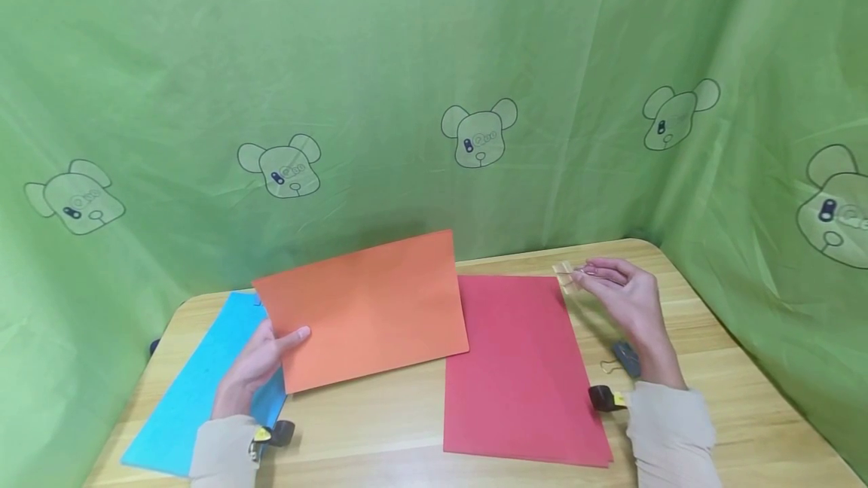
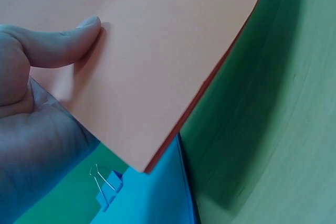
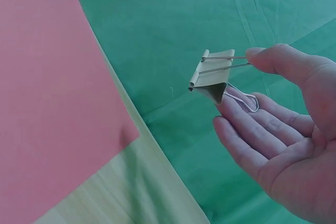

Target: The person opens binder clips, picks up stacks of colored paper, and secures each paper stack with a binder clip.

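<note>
A stack of orange paper is held up off the table in my left hand. In the left wrist view the thumb of the left hand presses flat on top of the orange paper, while the fingers are hidden beneath. My right hand pinches a cream binder clip by its wire handles, near the far right corner of the red paper. The right wrist view shows the right hand with thumb on the upper handle and fingers under the lower one of the binder clip.
Blue paper lies at the left, with a blue binder clip on its edge. A dark grey binder clip lies on the wooden table beside my right wrist. Green cloth hangs behind and at both sides.
</note>
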Available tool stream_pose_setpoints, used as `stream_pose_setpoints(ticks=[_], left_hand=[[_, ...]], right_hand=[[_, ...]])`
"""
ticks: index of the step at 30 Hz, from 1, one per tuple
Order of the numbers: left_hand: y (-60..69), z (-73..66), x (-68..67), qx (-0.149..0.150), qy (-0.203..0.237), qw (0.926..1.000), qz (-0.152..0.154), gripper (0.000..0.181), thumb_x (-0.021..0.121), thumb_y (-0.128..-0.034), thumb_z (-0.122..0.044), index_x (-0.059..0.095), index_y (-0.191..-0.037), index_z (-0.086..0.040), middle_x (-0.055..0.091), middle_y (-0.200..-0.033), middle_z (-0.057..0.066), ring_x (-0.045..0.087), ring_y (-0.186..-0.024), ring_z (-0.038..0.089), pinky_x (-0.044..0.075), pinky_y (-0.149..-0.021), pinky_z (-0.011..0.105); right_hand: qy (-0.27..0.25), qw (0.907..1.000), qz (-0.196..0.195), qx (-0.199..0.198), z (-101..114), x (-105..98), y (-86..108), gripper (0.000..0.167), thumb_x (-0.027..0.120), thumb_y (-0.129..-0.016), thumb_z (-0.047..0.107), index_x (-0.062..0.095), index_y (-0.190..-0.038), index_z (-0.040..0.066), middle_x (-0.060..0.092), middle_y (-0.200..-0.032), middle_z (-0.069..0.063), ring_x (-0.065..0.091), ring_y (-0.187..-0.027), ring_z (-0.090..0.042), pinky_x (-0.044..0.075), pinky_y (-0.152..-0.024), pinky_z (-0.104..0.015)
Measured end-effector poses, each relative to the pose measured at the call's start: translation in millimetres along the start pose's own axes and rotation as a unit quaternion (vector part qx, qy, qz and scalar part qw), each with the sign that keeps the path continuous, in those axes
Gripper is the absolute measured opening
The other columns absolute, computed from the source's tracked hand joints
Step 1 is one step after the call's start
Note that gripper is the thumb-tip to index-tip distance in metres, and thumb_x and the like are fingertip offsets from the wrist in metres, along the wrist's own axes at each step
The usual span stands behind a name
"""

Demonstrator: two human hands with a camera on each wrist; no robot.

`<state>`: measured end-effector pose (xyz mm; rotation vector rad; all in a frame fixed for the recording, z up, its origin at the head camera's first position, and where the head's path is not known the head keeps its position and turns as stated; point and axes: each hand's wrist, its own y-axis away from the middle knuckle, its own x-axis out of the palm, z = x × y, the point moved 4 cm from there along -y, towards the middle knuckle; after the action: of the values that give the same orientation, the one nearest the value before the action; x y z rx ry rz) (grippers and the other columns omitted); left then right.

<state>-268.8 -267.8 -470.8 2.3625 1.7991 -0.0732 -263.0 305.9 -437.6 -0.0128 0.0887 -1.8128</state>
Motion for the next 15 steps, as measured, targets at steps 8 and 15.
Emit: stream_pose_setpoints(ticks=[8,15], left_hand=[[-1.4,1.7,0.4,0.011,0.001,0.9999,0.006,0.032,0.066,-0.1004,-0.013,0.054,-0.129,-0.005,0.069,-0.110,0.003,0.067,-0.101,0.016,0.055,-0.090,0.031],[-2.6,3.2,0.9,0.005,0.007,1.0000,0.001,0.037,0.067,-0.0996,-0.013,0.053,-0.132,-0.004,0.069,-0.113,0.003,0.067,-0.104,0.017,0.054,-0.092,0.032]], right_hand=[[-0.049,0.9987,0.010,-0.004,0.4,3.7,0.1,0.046,0.085,-0.085,0.008,0.062,-0.123,-0.006,0.076,-0.097,0.004,0.073,-0.089,-0.005,0.056,-0.082,-0.017],[-0.059,0.9982,0.007,-0.005,-0.3,5.1,-1.1,0.052,0.087,-0.083,0.008,0.061,-0.125,-0.009,0.078,-0.097,0.003,0.073,-0.089,-0.006,0.055,-0.082,-0.015]])
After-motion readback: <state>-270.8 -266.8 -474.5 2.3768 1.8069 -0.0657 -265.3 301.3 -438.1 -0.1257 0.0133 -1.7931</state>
